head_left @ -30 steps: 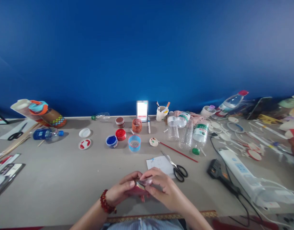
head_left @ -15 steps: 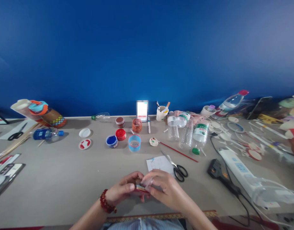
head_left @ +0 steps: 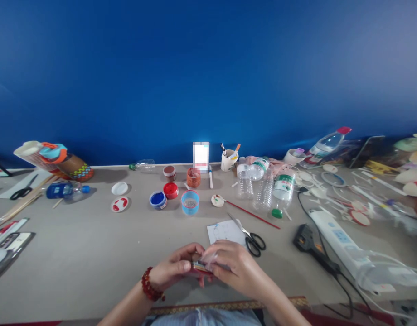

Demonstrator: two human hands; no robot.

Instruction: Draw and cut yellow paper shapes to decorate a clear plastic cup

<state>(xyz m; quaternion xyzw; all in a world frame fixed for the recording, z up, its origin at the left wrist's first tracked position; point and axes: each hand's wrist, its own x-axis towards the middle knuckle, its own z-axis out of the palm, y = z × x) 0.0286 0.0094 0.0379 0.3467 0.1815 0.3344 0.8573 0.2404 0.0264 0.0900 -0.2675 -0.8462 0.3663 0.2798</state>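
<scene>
Close to the table's front edge, my left hand [head_left: 176,267] grips a small flat piece with coloured stripes and a red underside [head_left: 201,266]; its exact kind is hard to make out. My right hand [head_left: 230,267] is curled over the other end of it, with a bit of clear, shiny plastic [head_left: 211,259] under the fingers. Both hands cover most of the piece. Just beyond the right hand lie a white paper [head_left: 222,231] with faint marks and black-handled scissors [head_left: 254,242], blades partly over the sheet.
Beyond the hands stand open blue paint [head_left: 158,199], red paint [head_left: 171,190] and a blue-rimmed clear cup [head_left: 190,203]. A red-handled brush [head_left: 252,213] lies to the right, near plastic bottles [head_left: 283,188]. Farther right are a glue gun [head_left: 307,240] and a white power strip [head_left: 342,246].
The hands keep almost the same place and grip, with only a slight shift of the right fingers over the striped piece. The whole view has moved very slightly.
</scene>
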